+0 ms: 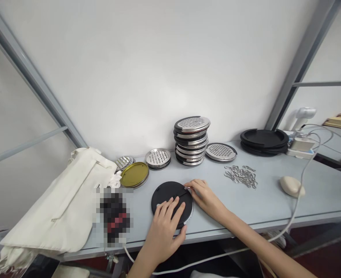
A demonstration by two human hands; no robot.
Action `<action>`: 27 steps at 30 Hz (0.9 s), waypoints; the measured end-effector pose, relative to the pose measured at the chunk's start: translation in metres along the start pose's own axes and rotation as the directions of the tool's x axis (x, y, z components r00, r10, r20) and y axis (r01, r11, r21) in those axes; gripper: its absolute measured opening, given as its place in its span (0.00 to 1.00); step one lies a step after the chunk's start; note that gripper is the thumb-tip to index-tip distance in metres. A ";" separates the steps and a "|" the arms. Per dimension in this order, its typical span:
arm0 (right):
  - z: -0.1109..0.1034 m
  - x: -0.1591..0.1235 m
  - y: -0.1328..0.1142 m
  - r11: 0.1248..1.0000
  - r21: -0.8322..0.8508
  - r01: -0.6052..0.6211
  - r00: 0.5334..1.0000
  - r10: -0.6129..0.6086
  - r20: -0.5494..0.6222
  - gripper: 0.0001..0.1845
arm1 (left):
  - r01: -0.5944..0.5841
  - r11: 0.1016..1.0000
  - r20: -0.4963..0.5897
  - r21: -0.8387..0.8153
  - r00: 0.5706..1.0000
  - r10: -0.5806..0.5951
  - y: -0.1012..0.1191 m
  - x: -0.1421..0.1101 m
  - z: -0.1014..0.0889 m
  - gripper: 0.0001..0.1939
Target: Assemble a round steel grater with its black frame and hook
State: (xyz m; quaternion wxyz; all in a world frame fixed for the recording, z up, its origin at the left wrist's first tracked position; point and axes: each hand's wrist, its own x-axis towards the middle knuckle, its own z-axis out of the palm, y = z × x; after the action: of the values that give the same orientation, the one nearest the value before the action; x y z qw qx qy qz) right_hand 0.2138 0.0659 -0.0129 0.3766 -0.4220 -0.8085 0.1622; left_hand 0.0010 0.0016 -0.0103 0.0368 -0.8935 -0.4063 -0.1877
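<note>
The left hand [165, 226] lies with fingers spread on a black disc [165, 193], thumb at the near edge, apparently to steady it. The right hand [206, 199] pinches a small metal clip [187, 188] at the disc's far right edge, probably for fine control. The disc lies flat on the desk [271, 204], beneath the left hand; its face is dark and matte, with a bright rim showing at right. Beyond the right hand, loose metal hooks [242, 175] form a pile, seemingly for easy reach. Farther forward stands a stack of graters [191, 144], alternately black and silver, presumably stacked to save space.
</note>
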 end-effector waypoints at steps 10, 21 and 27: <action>-0.003 0.003 -0.005 0.998 0.066 0.014 1.000 -0.012 -0.022 0.11 | -0.007 1.000 0.003 0.020 1.000 0.007 0.000 -0.002 0.000 0.28; -0.002 0.005 -0.003 0.985 0.163 -0.057 0.998 0.052 0.038 0.15 | -0.013 0.999 0.030 0.030 0.999 0.012 0.000 0.000 0.000 0.29; -0.004 0.005 -0.007 0.982 0.180 -0.064 0.996 0.051 0.075 0.16 | -0.006 1.000 0.017 0.010 1.000 0.005 0.000 -0.001 0.000 0.28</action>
State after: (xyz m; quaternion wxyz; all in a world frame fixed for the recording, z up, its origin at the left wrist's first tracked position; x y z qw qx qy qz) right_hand 0.2111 0.0650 -0.0035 0.3801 -0.4030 -0.7906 0.2608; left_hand 0.0004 0.0011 -0.0109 0.0381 -0.8960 -0.4051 -0.1780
